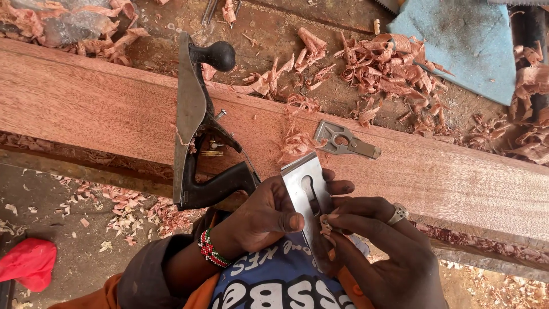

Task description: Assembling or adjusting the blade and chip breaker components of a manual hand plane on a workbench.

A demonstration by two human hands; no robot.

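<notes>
My left hand grips a flat steel plane blade with a long slot, holding it by its left edge just above the near edge of a wide reddish plank. My right hand, wearing a ring, pinches something small at the blade's lower end; what it is I cannot tell. A metal hand plane body with a black knob and black handle lies on its side on the plank, left of my hands. A loose metal lever cap rests on the plank above the blade.
Curled wood shavings lie heaped on the workbench behind the plank and on the ground below. A blue-grey pad sits at the top right. A red cloth lies on the ground at the lower left.
</notes>
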